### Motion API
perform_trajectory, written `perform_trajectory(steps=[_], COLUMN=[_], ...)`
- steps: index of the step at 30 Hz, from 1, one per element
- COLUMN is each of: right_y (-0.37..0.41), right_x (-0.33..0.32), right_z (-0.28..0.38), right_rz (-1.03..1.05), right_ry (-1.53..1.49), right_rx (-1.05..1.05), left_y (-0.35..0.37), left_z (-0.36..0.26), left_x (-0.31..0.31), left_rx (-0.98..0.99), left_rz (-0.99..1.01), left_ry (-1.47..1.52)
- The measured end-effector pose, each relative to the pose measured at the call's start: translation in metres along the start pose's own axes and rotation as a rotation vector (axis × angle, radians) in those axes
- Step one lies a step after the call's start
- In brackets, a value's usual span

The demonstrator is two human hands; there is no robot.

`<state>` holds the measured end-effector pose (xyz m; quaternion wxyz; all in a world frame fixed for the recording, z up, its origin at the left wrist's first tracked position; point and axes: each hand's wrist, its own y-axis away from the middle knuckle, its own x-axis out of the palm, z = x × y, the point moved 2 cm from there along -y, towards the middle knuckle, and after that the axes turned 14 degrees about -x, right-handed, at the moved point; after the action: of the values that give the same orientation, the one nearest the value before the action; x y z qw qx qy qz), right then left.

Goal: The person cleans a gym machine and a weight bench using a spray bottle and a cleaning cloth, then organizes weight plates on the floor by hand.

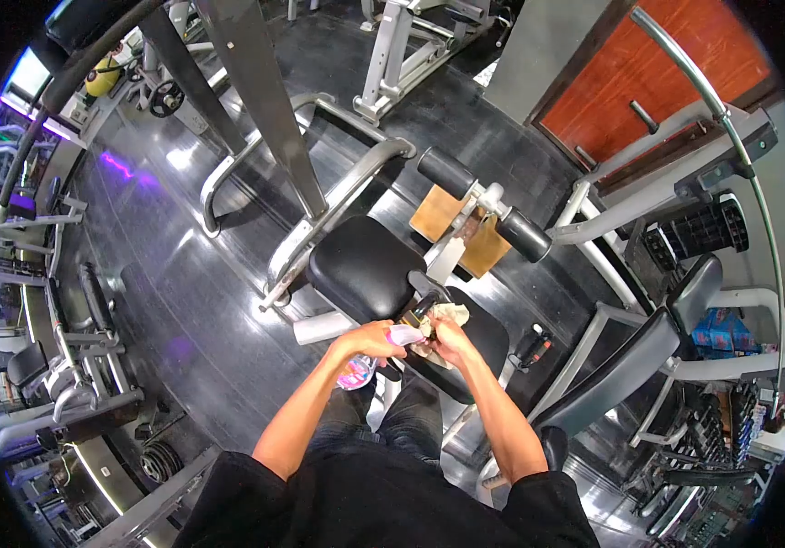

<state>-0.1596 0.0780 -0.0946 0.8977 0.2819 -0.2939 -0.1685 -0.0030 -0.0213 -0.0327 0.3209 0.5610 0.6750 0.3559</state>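
My left hand (371,340) is closed around the neck of a spray bottle (356,373), whose clear body with a colourful label hangs below my fingers. Its pale pink-and-white head points right, toward my other hand. A crumpled, pale yellow cloth (454,315) is gripped in my right hand (450,339), just over the machine's black pad (484,342). Both hands are close together, near a small dark part (423,306) between this pad and the rounded black seat (363,265). The fingertips are partly hidden by the cloth.
Metal frame tubes (292,251) rise ahead on the left. Foam rollers (522,235) stand beyond the seat, above a tan wooden box (435,215). To the right are a black-padded bench (616,374) and a dark red-tipped object (534,347) on the floor. Dumbbell racks (708,425) stand farther right.
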Motion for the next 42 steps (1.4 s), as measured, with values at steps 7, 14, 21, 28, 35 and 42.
perform_trajectory(steps=[7,14,21,28,35,42], right_y=[0.030,0.038,-0.064,-0.103,-0.128,-0.117], right_x=[0.005,-0.023,0.009,0.042,0.028,-0.006], right_z=[0.020,0.140,0.063,0.090,0.090,0.104], right_rz=[-0.238,-0.233,0.184,0.270,0.375,-0.471], right_ry=[-0.272,-0.118,1.215,1.794,1.774,1.065], right_rx=[-0.283,-0.693,-0.482,0.050,-0.187,-0.732], left_y=[0.002,0.002,0.009,-0.002,0.009,0.012], left_z=[0.005,0.002,0.000,0.011,-0.001,-0.003], left_x=[-0.002,0.000,0.001,0.006,0.002,0.001], left_rx=[0.009,0.010,-0.024,-0.059,-0.074,-0.077], left_rz=[0.003,0.056,-0.050,-0.046,-0.075,-0.060], left_ry=[0.010,0.070,0.036,0.059,-0.018,-0.009])
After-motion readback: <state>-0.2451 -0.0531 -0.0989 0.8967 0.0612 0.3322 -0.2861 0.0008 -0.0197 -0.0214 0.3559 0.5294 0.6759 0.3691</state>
